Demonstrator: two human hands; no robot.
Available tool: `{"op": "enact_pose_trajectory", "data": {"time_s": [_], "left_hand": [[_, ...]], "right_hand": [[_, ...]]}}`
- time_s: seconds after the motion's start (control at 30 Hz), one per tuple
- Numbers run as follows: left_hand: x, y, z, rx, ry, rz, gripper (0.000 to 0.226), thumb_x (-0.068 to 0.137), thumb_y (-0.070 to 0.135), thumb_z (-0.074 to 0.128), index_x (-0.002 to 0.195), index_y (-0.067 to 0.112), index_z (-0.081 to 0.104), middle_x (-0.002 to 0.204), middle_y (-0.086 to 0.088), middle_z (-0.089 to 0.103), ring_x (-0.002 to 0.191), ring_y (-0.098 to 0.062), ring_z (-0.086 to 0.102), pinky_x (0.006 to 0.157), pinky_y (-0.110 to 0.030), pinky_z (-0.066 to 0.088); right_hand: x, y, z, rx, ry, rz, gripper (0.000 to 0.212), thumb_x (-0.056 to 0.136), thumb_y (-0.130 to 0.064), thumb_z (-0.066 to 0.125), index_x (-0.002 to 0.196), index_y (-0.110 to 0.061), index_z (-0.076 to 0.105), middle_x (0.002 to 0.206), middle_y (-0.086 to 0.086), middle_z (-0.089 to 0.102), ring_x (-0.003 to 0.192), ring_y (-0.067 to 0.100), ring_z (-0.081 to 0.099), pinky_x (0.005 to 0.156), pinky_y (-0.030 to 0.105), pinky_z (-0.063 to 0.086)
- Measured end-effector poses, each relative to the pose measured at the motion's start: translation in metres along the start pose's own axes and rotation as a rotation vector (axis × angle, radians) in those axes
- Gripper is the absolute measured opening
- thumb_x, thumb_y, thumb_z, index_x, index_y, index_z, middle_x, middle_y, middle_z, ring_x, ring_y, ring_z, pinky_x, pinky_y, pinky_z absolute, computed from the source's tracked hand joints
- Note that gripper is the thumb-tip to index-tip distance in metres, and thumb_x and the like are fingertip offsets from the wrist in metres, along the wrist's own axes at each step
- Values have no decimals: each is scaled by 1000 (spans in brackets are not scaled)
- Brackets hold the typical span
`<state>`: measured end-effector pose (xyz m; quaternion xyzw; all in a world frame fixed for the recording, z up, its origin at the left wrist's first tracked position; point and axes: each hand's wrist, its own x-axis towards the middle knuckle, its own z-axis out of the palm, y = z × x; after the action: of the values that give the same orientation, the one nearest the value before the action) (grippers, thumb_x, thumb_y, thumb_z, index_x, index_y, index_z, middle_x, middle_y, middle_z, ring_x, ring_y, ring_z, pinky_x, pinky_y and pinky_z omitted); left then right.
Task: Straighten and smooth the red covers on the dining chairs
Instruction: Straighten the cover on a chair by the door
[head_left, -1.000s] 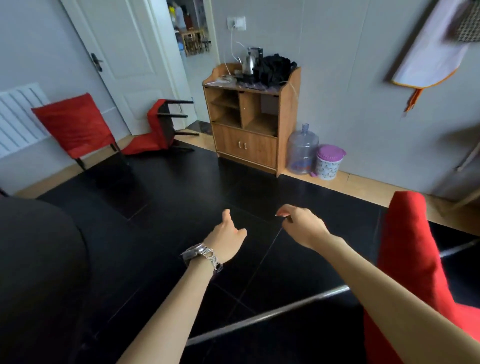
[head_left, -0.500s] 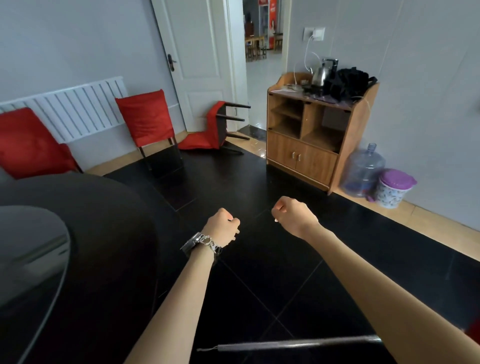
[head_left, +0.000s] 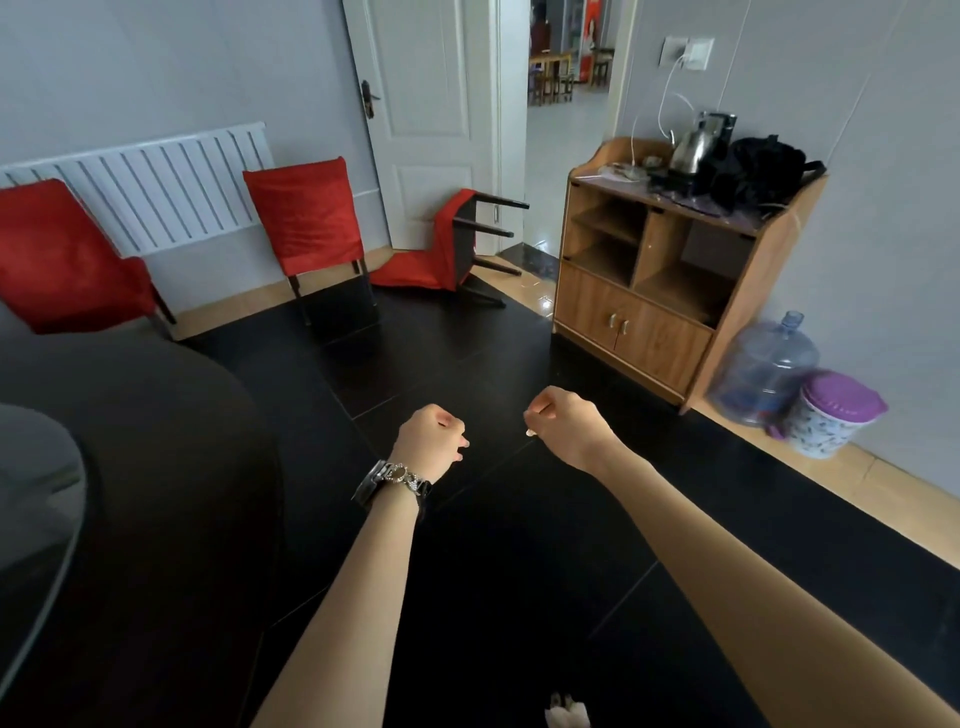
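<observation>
Three chairs in red covers stand or lie along the far wall. One red-covered chair (head_left: 57, 260) is at the far left, a second upright one (head_left: 306, 213) stands by the radiator, and a third (head_left: 447, 244) lies tipped over by the door with its dark legs pointing right. My left hand (head_left: 431, 439), with a bracelet at the wrist, is held out over the black floor with fingers curled and nothing in it. My right hand (head_left: 563, 423) hovers beside it, also curled and holding nothing. Both hands are far from every chair.
A dark round table (head_left: 130, 467) with a glass turntable fills the left foreground. A wooden cabinet (head_left: 670, 291) with a kettle and a black bag stands at the right wall, beside a water bottle (head_left: 763, 369) and a purple-lidded bin (head_left: 831, 415). The door (head_left: 426, 119) stands open.
The view has swung left: the red chair at the right edge has gone out of view and the far chairs have come in. My left thumb has folded in; both hands stay curled.
</observation>
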<state>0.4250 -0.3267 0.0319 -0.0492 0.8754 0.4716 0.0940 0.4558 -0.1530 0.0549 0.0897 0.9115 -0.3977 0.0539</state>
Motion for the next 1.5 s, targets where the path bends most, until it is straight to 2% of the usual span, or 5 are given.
{"op": "enact_pose_trajectory", "data": {"time_s": [0.23, 0.43, 0.57, 0.73, 1.5], "left_hand": [[81, 59, 28, -52, 97, -8, 12, 94, 17, 47, 93, 16, 59, 77, 8, 67, 58, 0, 60, 46, -13, 43], [128, 84, 36, -49, 194, -8, 17, 95, 22, 46, 100, 15, 60, 85, 3, 69, 69, -9, 64, 71, -33, 54], [157, 81, 27, 180, 194, -89, 23, 95, 28, 43, 105, 16, 59, 92, 2, 68, 78, -18, 65, 68, -34, 52], [203, 68, 4, 527, 267, -117, 23, 97, 34, 44, 108, 21, 60, 83, 8, 55, 65, -12, 49, 51, -24, 31], [511, 20, -96, 470, 97, -136, 21, 98, 33, 42, 105, 21, 58, 68, 13, 47, 56, -4, 45, 50, -23, 33]], "right_hand": [[99, 10, -46, 41, -32, -83, 19, 97, -25, 49, 112, -16, 57, 106, 3, 63, 93, 19, 60, 76, 30, 49], [161, 8, -56, 109, 31, -163, 19, 97, -30, 51, 113, -19, 56, 101, -3, 61, 92, 15, 60, 74, 26, 49], [199, 3, -46, -12, 33, -150, 20, 98, -34, 47, 114, -22, 50, 99, -6, 60, 78, 9, 56, 59, 22, 43], [254, -13, -17, -300, 21, -151, 27, 97, -37, 42, 119, -22, 48, 105, -2, 63, 95, 18, 59, 91, 40, 41], [533, -121, 85, -424, -175, -137, 25, 99, -31, 44, 119, -19, 54, 113, -2, 61, 102, 17, 58, 97, 38, 40]]}}
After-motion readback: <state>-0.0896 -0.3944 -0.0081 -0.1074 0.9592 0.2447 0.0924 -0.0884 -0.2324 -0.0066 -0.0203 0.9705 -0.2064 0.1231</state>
